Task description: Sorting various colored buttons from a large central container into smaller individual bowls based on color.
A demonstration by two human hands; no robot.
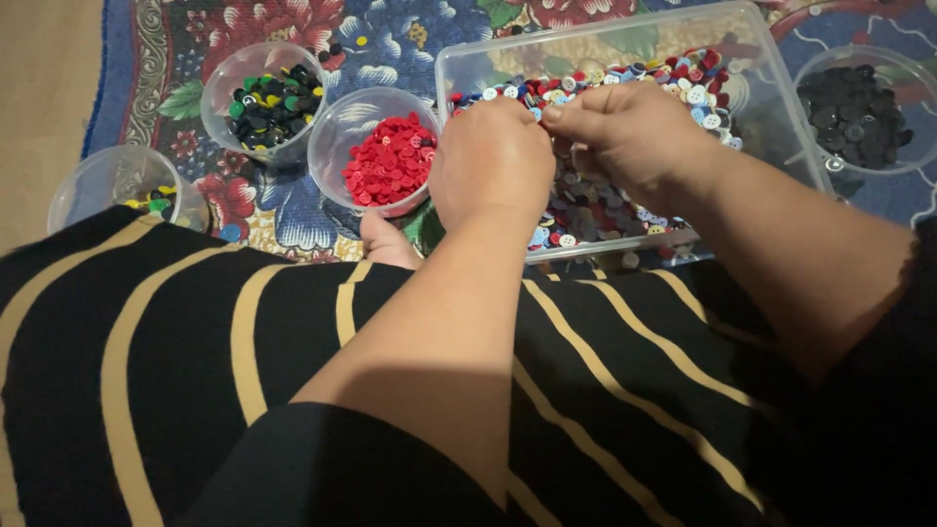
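Two hands are held close together over a clear rectangular plastic tub (752, 78) filled with mixed buttons (683, 73) in red, white, blue and dark colours. The left hand (491, 161) is seen from the back, its fingers curled down into the tub near the front-left part of the heap; whether anything is pinched beneath it cannot be told, since the fingertips are hidden. The right hand (625, 137) is set just beside it, almost touching, with thumb and forefinger pressed together at the tips (a small item may be gripped there, but it is too small to make out). Both forearms are stretched forward over a lap covered in black cloth with mustard stripes (195, 371).

To the left of the tub, a round clear cup of red buttons (390, 161) is placed just beside the left hand. Behind it a second cup (268, 98) is filled with black, green and yellow buttons. A third cup (127, 190), nearer the lap's left edge, is seen with only a few coloured pieces. At the far right a bowl of black buttons (854, 107) is set. Everything is laid on a floral blue and red rug (293, 210).
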